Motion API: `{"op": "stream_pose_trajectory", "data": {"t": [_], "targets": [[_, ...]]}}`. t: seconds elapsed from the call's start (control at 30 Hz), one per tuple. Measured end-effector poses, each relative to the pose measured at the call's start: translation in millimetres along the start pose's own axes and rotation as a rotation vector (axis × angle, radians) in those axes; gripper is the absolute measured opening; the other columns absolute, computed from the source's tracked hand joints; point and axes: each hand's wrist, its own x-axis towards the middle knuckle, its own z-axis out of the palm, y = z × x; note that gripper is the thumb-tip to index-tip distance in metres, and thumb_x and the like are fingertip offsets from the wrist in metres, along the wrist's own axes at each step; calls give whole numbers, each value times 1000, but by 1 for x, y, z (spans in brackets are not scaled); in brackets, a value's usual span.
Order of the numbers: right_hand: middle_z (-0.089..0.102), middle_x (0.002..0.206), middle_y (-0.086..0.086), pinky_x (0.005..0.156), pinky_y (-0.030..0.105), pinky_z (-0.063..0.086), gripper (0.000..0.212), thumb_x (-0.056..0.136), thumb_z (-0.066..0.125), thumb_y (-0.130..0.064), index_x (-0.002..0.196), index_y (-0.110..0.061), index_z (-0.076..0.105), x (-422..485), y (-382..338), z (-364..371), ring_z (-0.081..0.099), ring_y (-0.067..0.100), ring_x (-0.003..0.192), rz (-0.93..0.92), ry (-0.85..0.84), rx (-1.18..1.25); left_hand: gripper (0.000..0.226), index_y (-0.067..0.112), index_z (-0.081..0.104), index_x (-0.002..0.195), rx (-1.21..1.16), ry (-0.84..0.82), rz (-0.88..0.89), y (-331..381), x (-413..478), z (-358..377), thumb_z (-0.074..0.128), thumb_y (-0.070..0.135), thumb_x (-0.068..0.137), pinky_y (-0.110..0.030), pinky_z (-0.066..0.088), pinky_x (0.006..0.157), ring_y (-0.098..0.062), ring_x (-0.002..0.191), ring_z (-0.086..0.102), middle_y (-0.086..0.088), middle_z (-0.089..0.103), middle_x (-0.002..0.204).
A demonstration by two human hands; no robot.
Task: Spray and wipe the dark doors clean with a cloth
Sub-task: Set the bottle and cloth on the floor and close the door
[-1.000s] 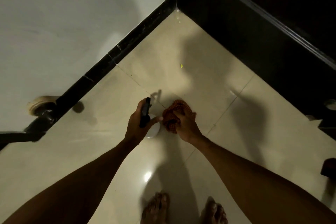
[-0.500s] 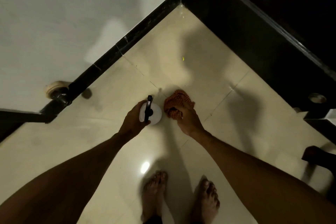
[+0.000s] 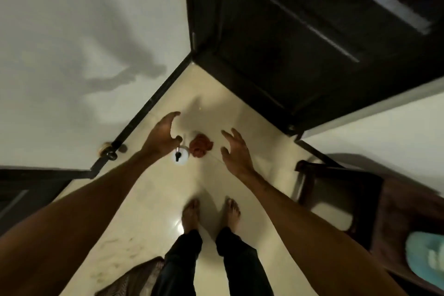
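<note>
A white spray bottle [image 3: 181,156] with a black nozzle stands on the cream floor tiles. Right beside it lies a crumpled orange cloth [image 3: 200,148]. My left hand [image 3: 162,137] hovers above and left of the bottle, fingers spread, holding nothing. My right hand [image 3: 234,151] hangs to the right of the cloth, fingers apart and empty. The dark door [image 3: 300,38] fills the upper right, its bottom edge meeting the floor beyond the cloth.
A white wall with a black skirting [image 3: 144,113] runs along the left, with a round door stopper [image 3: 107,150] at its base. My bare feet [image 3: 211,214] stand below the bottle. A dark wooden chair [image 3: 360,199] with a blue item [image 3: 427,257] sits at right.
Both hands let go: the bottle and cloth now rest on the floor, and my hands have lifted away open. The view has risen, showing more of the door and my legs.
</note>
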Motion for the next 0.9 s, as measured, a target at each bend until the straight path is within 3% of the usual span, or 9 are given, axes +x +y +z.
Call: {"op": "stream_pose_trajectory", "data": {"t": [0.13, 0.37, 0.5, 0.67, 0.9], "targets": [[29, 163, 11, 109, 22, 30, 57, 99, 59, -10, 152, -19, 43, -50, -62, -79, 31, 24, 149, -29, 148, -8, 77, 12, 42, 156, 37, 0, 124, 111, -25, -52, 75, 3, 87, -34, 34, 118, -30, 145, 45, -13, 46, 158], [24, 165, 6, 118, 32, 24, 57, 99, 58, -9, 153, -21, 43, -114, -106, -187, 26, 24, 150, -14, 399, 45, 78, 17, 38, 159, 91, -32, 339, 270, -48, -84, 75, 8, 91, -37, 35, 120, -30, 147, 43, -11, 44, 160], [23, 165, 3, 120, 39, 30, 58, 99, 60, -14, 153, -26, 41, -137, -97, -238, 27, 22, 151, 13, 534, 62, 80, 18, 37, 160, 83, -65, 438, 332, -53, -72, 75, 8, 90, -47, 38, 122, -30, 149, 42, -11, 44, 160], [24, 165, 4, 109, 21, 28, 58, 99, 59, -11, 153, -24, 42, -155, -65, -293, 29, 22, 150, 63, 672, 88, 80, 20, 36, 160, 148, -98, 539, 392, -53, -41, 76, 12, 91, -45, 39, 120, -28, 149, 43, -8, 44, 161], [29, 163, 4, 115, 30, 32, 55, 100, 60, -13, 152, -22, 43, -160, -12, -357, 32, 23, 148, 114, 782, 135, 71, 23, 38, 158, 79, -135, 598, 487, -43, 7, 72, 18, 96, -46, 42, 118, -26, 147, 44, -6, 47, 158]]}}
